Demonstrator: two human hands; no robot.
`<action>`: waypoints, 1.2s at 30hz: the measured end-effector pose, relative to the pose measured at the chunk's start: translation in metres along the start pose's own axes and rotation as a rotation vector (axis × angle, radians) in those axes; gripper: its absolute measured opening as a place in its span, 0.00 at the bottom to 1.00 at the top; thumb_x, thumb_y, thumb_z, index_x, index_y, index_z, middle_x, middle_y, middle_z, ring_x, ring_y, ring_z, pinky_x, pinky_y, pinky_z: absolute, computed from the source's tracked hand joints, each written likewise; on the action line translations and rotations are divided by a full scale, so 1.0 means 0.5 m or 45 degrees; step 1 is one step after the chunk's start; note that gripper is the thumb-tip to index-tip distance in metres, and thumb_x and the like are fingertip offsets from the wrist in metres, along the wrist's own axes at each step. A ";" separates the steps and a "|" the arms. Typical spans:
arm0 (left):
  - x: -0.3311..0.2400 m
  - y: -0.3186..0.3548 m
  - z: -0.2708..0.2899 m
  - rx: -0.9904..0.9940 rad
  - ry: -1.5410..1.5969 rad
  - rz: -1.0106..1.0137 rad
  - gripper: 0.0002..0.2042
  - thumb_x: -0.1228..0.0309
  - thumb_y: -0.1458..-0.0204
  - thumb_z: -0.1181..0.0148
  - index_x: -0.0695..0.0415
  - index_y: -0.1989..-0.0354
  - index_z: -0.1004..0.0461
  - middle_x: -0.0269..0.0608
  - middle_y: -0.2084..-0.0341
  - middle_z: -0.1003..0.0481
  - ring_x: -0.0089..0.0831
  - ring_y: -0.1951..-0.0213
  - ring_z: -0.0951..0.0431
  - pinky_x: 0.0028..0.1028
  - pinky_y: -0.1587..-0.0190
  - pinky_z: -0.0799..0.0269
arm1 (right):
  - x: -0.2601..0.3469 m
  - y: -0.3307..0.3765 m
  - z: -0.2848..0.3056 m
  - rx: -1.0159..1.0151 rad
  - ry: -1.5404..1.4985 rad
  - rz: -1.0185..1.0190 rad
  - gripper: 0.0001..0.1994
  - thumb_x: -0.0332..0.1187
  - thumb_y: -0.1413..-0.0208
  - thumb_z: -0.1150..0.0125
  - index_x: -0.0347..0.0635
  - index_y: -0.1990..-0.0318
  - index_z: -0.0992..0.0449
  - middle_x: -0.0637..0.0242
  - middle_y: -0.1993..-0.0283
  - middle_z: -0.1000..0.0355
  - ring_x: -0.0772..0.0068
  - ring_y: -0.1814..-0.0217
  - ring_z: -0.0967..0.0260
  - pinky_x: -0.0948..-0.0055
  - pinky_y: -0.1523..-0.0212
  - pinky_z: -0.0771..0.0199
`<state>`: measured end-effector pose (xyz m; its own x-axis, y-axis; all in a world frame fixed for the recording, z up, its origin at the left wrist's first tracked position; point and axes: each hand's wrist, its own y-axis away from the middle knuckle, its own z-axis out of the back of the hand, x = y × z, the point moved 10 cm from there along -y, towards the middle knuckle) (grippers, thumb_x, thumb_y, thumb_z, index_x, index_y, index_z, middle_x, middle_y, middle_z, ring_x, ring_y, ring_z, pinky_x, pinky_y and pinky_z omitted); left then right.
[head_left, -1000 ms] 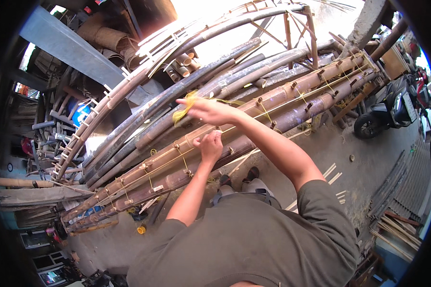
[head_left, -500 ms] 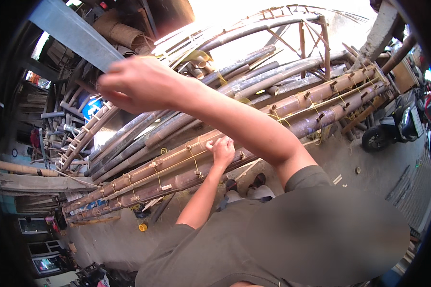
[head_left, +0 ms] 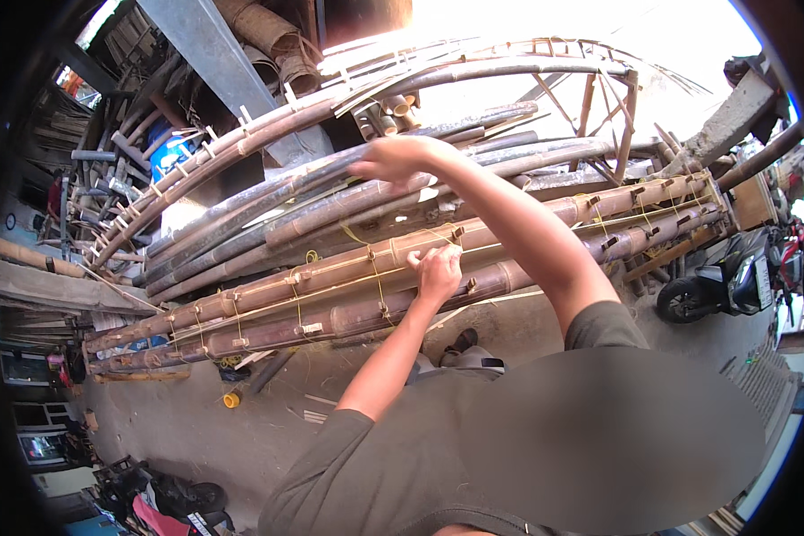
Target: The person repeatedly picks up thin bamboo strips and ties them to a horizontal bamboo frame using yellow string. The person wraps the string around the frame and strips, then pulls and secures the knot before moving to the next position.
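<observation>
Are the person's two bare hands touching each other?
No: the right hand is apart, farther up the picture than the left hand at the long brown bamboo pole.

Grey floor under a round yellow object and pale strips

Behind, an arched frame with short pegs along its curve bends over a pile of dark poles. A grey beam slants down at upper left, beside rolled brown sheets; a rounded blue container shows between the arch and stacked offcuts. A parked motorbike stands at right, near corrugated sheets. On the floor lie a yellow ring and pale slats.
</observation>
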<state>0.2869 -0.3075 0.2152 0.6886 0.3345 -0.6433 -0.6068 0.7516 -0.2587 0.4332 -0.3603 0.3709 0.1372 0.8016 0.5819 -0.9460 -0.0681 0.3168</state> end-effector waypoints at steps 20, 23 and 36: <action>-0.053 -0.141 0.002 0.155 0.755 0.032 0.08 0.74 0.40 0.50 0.57 0.63 0.22 0.41 0.76 0.23 0.28 0.74 0.23 0.32 0.72 0.29 | -0.132 0.398 -0.496 -0.763 -0.573 0.074 0.19 0.37 0.41 0.47 0.39 0.84 0.31 0.51 0.81 0.32 0.48 0.74 0.30 0.56 0.53 0.29; -0.050 -0.274 -0.016 0.173 0.506 0.123 0.11 0.68 0.41 0.50 0.58 0.63 0.21 0.46 0.75 0.21 0.36 0.72 0.21 0.36 0.66 0.27 | -0.153 0.440 -0.500 -0.873 -0.251 0.060 0.19 0.37 0.42 0.46 0.40 0.85 0.31 0.53 0.82 0.32 0.51 0.74 0.30 0.57 0.48 0.29; 0.193 -0.128 0.250 0.299 -0.167 -0.054 0.14 0.62 0.42 0.51 0.59 0.59 0.25 0.58 0.61 0.23 0.57 0.56 0.24 0.47 0.54 0.28 | 0.042 0.353 -0.632 -0.484 0.370 -0.864 0.33 0.49 0.43 0.44 0.27 0.40 0.34 0.37 0.35 0.42 0.42 0.28 0.49 0.48 0.28 0.56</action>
<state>0.4418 -0.2521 0.2597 0.7665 0.3593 -0.5323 -0.4781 0.8727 -0.0994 0.1762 -0.1678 0.2025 0.6816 0.7214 0.1222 -0.7271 0.6490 0.2239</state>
